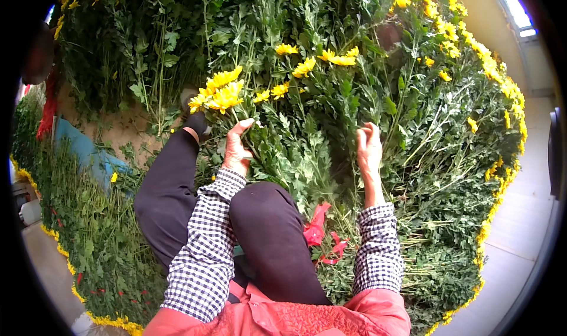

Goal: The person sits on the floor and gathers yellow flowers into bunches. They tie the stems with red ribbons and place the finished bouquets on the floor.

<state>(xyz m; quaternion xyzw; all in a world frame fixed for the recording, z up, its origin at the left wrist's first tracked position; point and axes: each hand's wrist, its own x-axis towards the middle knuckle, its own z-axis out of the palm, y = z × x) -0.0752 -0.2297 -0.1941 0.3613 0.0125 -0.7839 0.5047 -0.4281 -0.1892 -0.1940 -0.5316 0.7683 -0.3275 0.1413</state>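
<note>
left hand [237, 151] is resting bare, half-curled by fragile-looking yellow flowers [225, 97] at ten o'clock, hold unclear; right hand [370, 151], at three, is hanging part-open, seemingly empty; light green stems [236, 114] are likely gripping safest

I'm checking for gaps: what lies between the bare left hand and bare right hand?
The head view shows it: green, leafy plant stems fill the stretch between the left hand and right hand, so it isn't bare.
</note>
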